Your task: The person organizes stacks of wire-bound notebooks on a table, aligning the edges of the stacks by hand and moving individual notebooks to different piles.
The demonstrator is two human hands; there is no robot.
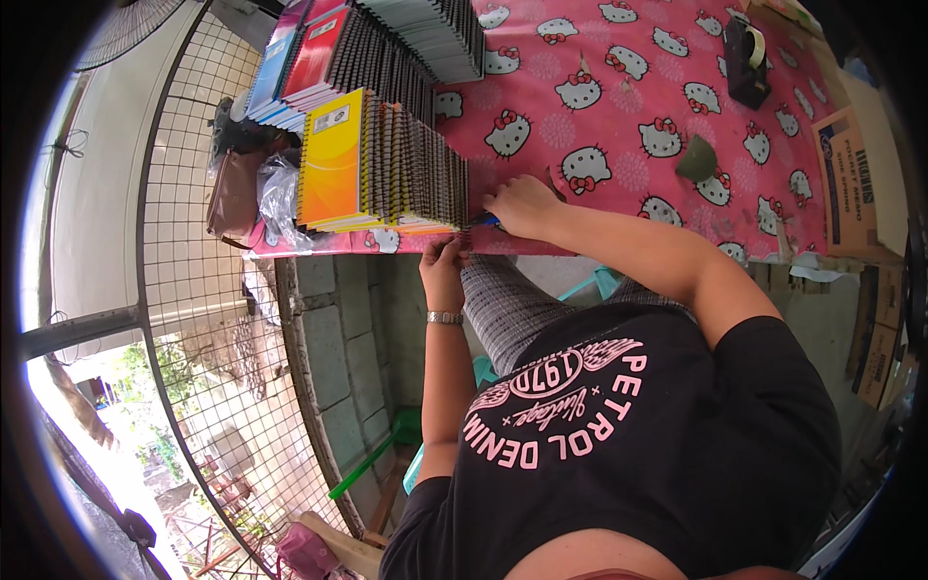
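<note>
One batch of orange spiral notebooks (332, 164) sits on the pink tablecloth (628, 126); beside its near right corner, your right hand (525, 206) grips a blue object (491, 220). Your left hand's (444, 255) hold is unclear. Likely binding work; next calls for steadiness.

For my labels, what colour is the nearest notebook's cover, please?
The cover is yellow and orange; head view.

A table (619, 121) covered in pink, cat-printed cloth (532, 92) stands beside a dark wire-mesh screen (145, 261). A grey block wall (321, 333) shows below the table's left end, and bright daylight (97, 469) comes in at lower left, where green foliage (155, 425) shows beyond the mesh.
</note>
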